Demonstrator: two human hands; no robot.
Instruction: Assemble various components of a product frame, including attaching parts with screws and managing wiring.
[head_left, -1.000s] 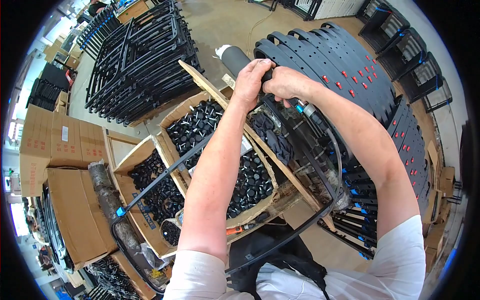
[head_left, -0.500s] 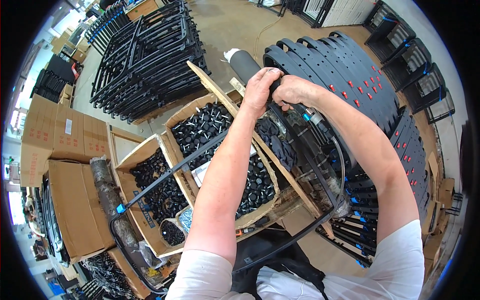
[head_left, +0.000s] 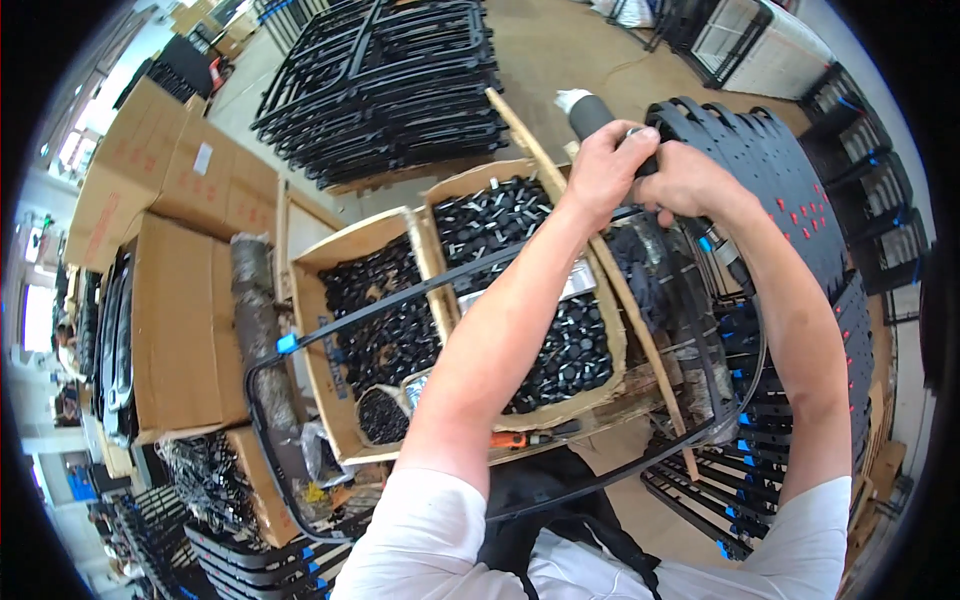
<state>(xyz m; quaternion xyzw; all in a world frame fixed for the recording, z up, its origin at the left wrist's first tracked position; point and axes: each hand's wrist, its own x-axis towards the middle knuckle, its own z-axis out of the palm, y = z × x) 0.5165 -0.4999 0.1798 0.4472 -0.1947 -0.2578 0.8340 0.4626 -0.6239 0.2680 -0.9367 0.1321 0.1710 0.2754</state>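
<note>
My left hand [head_left: 608, 168] and my right hand [head_left: 690, 180] meet at the upper right, beside a dark padded post [head_left: 592, 114] with white wrapping at its end. The left thumb and fingers are pinched around something dark and small, mostly hidden. My right fingers are curled in close against it; what they hold is covered. A black tubular frame [head_left: 600, 477] with rounded corners spans the space before me, one part passing beneath my hands. A metal hose fitting with a blue ring [head_left: 708, 243] shows below my right hand. I cannot tell whether that hand grips its tool.
Open cartons hold black knobs with metal studs [head_left: 575, 350] and small black parts [head_left: 385, 330]. An orange-and-black tool [head_left: 510, 439] lies near my left elbow. A wooden strip [head_left: 640, 335] borders the cartons. Black frames [head_left: 380, 100] are stacked ahead; curved black panels [head_left: 765, 160] stand right.
The view has swung so that the scene lies farther right and the cartons sit lower. Both hands stay together at the same spot by the post, with their grips much the same.
</note>
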